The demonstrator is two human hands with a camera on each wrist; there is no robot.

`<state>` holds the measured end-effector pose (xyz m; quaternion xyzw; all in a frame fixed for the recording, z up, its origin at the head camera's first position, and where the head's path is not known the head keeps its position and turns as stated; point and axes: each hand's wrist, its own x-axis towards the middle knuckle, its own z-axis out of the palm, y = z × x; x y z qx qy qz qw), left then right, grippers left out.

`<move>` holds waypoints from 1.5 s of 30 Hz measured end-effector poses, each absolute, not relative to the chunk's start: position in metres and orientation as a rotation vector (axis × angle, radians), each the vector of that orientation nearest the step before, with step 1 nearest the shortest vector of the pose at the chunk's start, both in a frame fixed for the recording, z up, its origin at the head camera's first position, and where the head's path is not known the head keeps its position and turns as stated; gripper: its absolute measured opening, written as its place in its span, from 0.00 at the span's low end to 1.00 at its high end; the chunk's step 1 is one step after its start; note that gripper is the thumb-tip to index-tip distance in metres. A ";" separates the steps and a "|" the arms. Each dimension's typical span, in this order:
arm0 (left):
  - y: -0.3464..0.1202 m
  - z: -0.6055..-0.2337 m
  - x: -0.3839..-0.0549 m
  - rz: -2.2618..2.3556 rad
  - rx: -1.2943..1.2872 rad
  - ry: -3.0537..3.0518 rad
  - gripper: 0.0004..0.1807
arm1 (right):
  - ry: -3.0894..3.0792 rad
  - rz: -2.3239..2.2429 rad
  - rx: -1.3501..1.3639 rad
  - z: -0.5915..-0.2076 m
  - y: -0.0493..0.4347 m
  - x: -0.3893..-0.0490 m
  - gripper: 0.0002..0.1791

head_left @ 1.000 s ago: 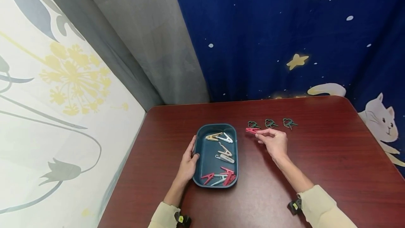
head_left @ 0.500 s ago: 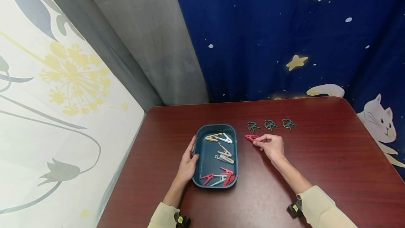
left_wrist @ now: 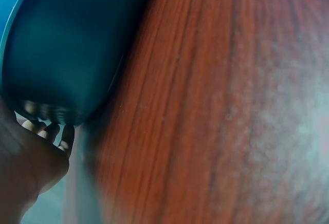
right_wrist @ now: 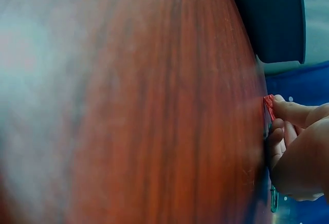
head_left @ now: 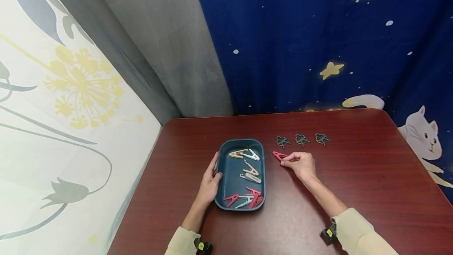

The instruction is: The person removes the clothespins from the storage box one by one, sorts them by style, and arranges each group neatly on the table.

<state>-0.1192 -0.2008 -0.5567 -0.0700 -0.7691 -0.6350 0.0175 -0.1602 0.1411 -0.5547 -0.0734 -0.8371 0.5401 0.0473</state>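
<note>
My left hand (head_left: pixel 209 185) grips the left side of a dark blue-green tray (head_left: pixel 231 173), thumb over the rim and fingers along the outer wall. In the left wrist view the fingers (left_wrist: pixel 67 139) lie against the tray's outside. My right hand (head_left: pixel 301 166) pinches a red clothespin (head_left: pixel 278 155) between thumb and fingers, right of the tray; the right wrist view shows the clothespin (right_wrist: pixel 269 107) at the fingertips, low at the tabletop. Just beyond it, three green heart-shaped clips stand in a row: left clip (head_left: pixel 282 141), middle clip (head_left: pixel 302 140), right clip (head_left: pixel 322 139).
Inside the tray lie a yellow clothespin (head_left: pixel 238 154), a white one (head_left: pixel 251 155), a beige one (head_left: pixel 252 169), a grey hooked clip (head_left: pixel 251 178), and red and pale blue clothespins near its front end. Curtains and a wall stand behind the dark red table (head_left: pixel 354 176).
My right hand has brought the red clothespin nearer, away from the green clips, and slightly left. The clothespin has also turned a little. The left hand and tray stay put.
</note>
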 end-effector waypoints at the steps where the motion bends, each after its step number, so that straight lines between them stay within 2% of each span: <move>1: -0.201 -0.557 -0.119 -1.971 -0.215 -2.392 0.41 | -2.561 1.630 -0.205 -0.555 0.141 -0.160 0.08; 30: -0.202 -0.559 -0.118 -1.985 -0.242 -2.368 0.41 | -2.680 1.491 0.117 -0.557 0.136 -0.159 0.08; 40: -0.202 -0.557 -0.117 -1.981 -0.225 -2.378 0.41 | -2.700 1.532 0.136 -0.556 0.138 -0.160 0.10; 45: -0.202 -0.556 -0.118 -1.980 -0.250 -2.376 0.41 | -2.670 1.703 0.086 -0.553 0.140 -0.160 0.08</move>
